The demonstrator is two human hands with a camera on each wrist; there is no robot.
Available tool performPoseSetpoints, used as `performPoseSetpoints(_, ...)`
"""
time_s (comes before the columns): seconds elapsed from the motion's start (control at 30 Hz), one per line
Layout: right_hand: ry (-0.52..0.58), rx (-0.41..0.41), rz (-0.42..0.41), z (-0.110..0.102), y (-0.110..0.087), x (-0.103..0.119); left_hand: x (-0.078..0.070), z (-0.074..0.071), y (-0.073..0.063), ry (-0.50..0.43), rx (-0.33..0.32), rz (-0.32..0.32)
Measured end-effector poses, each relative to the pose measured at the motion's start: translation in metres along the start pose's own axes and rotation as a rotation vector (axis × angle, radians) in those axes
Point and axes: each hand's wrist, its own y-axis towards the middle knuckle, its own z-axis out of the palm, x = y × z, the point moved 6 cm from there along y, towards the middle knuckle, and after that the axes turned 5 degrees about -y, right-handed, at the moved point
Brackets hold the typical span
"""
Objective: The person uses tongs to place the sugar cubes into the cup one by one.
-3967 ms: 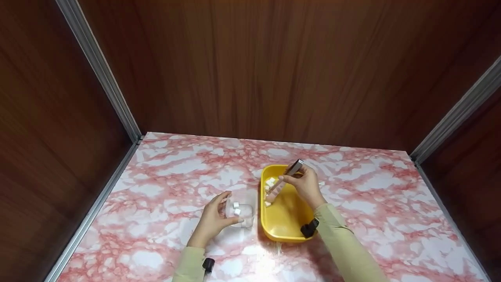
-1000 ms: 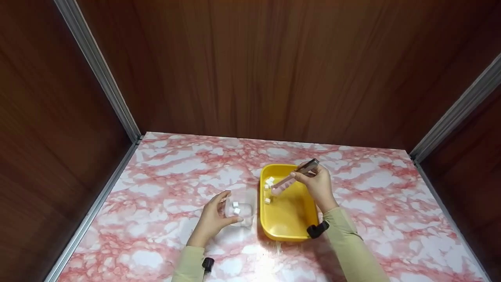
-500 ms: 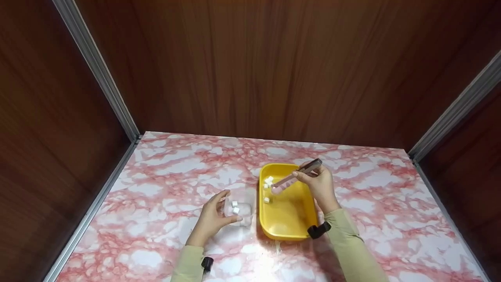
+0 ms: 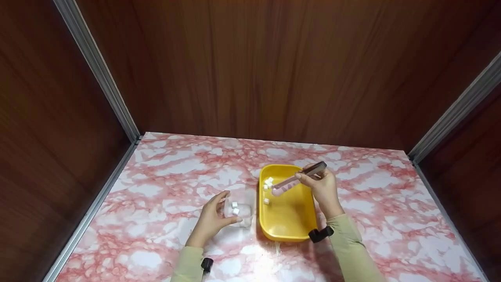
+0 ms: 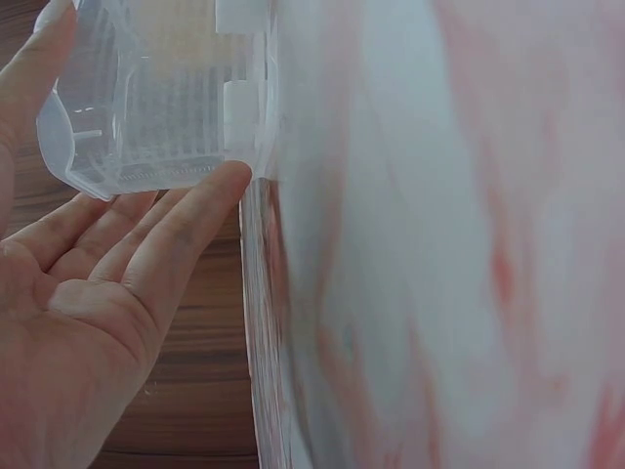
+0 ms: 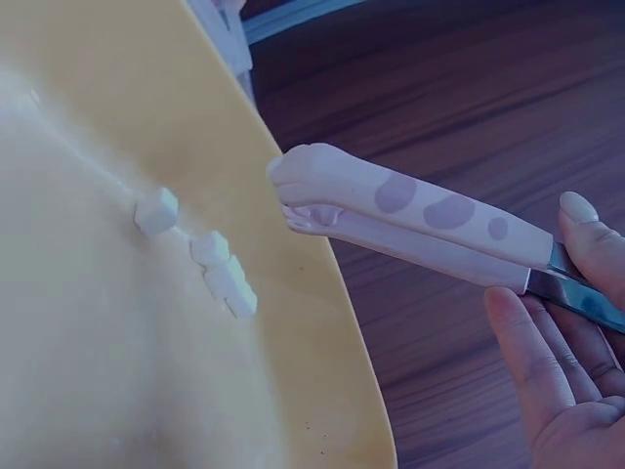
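Note:
My left hand [image 4: 213, 219] holds the side of a clear plastic container [image 5: 166, 117] between thumb and fingers, just left of the yellow tray [image 4: 287, 229]. Two white cubes [image 4: 235, 210] show in the container in the head view. My right hand [image 4: 323, 188] pinches metal tongs [image 6: 420, 210] with pink, spotted, paw-shaped ends. Those paw ends sit nearly together above the tray; I cannot tell whether they grip a cube. Several white cubes [image 6: 225, 274] lie along the tray's left side, three bunched and one [image 6: 156, 210] apart.
The tabletop [image 4: 176, 164] has a red and white marbled pattern. Dark wood panels [image 4: 250, 70] stand behind it and at both sides, with metal rails [image 4: 94, 66] at the corners. Black cameras [image 4: 321, 234] sit on both wrists.
The tongs have lifted from the cubes at the tray's left side and moved right with the right hand, tilting flatter. The left hand and container stay nearly still.

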Motion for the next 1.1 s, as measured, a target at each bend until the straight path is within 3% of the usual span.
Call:
performPoseSetpoints(0.27,0.026,0.023,0.007,0.003,-0.01,0.021,-0.002,-0.001,0.001,0.038,-0.009,0.025)
performPoseSetpoints(0.57,0.07,0.005,-0.027,0.003,-0.004,0.01,-0.001,-0.001,0.001,0.018,-0.01,0.02)
performPoseSetpoints(0.93,0.091,0.032,-0.006,0.008,-0.01,0.025,-0.002,-0.001,0.0,0.014,-0.013,0.013)
performPoseSetpoints(1.1,0.117,0.028,-0.008,0.011,-0.008,0.017,-0.003,-0.001,-0.002,0.009,-0.008,-0.012)
